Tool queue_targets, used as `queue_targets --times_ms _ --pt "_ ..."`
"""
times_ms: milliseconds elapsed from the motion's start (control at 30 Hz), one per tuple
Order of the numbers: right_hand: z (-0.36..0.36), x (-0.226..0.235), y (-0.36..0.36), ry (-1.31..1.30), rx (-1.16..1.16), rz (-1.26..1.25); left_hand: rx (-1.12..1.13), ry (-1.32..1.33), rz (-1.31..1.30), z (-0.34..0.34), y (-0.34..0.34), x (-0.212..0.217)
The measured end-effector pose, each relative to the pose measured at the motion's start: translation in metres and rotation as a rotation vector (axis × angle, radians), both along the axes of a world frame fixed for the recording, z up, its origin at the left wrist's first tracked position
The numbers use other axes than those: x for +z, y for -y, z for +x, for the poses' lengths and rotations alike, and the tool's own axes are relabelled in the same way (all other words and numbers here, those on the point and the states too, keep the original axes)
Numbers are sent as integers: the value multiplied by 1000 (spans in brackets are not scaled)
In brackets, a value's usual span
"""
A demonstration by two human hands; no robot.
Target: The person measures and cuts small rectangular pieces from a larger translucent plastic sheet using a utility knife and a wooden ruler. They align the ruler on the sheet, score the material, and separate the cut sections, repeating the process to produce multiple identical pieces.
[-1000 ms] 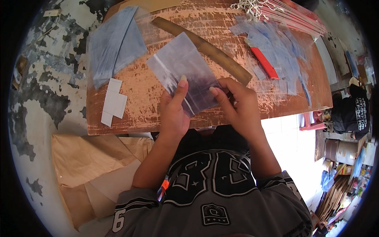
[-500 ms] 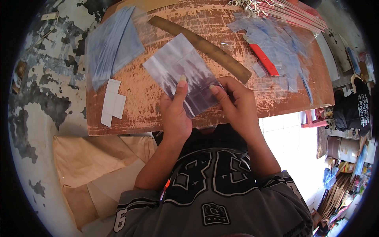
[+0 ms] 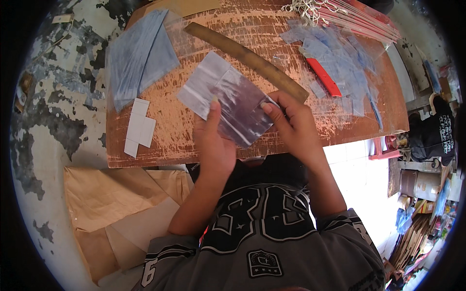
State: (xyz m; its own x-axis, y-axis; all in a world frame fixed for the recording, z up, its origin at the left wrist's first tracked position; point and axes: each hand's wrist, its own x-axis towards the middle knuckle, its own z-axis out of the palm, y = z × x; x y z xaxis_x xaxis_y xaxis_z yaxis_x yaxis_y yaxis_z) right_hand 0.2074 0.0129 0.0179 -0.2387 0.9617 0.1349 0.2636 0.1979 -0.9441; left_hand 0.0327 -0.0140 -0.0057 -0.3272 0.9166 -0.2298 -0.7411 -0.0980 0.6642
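Observation:
A glossy clear plastic sheet, roughly rectangular and catching the light, is held tilted above the worn wooden table's near edge. My left hand grips its lower left side, thumb on top and fingers hidden beneath. At the sheet's right edge, my right hand pinches it between thumb and fingers. Just beyond the sheet lies a long brownish ruler, set diagonally. A red-handled cutter rests to the right on a heap of clear bluish plastic pieces.
A stack of bluish plastic sheets lies on the table at left, above a creased white card cutout. Red-and-clear strips with white strings sit at the far right. Brown paper is below left, beside the peeling wall.
Both hands keep hold of the plastic sheet. It has turned slightly and its far corner has dipped toward me, with the reflections shifting. My left thumb has moved a little left.

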Motion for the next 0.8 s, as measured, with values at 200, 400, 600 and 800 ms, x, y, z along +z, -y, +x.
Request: queue_targets --times_ms 200,400,600,800 --pt "14 18 -26 334 12 460 -98 -283 194 -78 -7 -20" --pt "14 14 -38 539 66 710 -327 -1060 93 -106 1 -3" --pt "12 13 -35 533 113 730 -237 -1085 243 -89 0 -5" --pt "12 22 -30 485 100 637 -306 -843 356 -80 -1 -8"
